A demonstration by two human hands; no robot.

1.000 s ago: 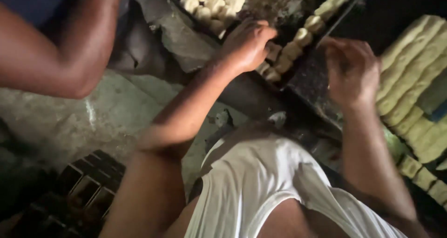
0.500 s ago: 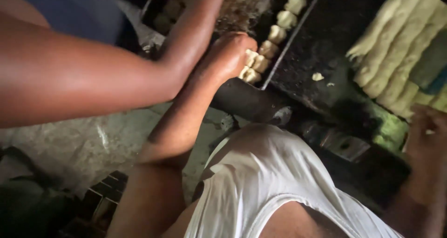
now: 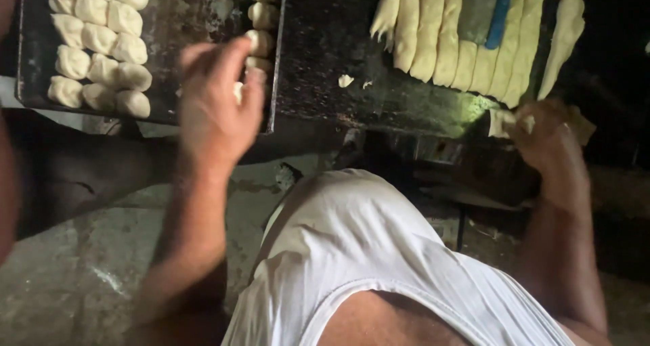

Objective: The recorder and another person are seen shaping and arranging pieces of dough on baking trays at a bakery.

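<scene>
While the tray (image 3: 169, 109) holds dough balls (image 3: 95, 45) (rows), left hand (image 3: 217, 112) grip half-open; right hand (image 3: 545, 139) pinches dough piece (image 3: 504, 121).

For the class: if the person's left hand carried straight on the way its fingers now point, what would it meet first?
Most likely the column of dough pieces along the dark tray's right edge: the left hand points up at them. Depth is unclear.

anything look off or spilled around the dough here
Slightly. Two small dough scraps lie loose on the dark work surface, apart from the neat dough strips and the dough pieces on the tray. The tray looks crusted. Nothing else stands out.
</scene>
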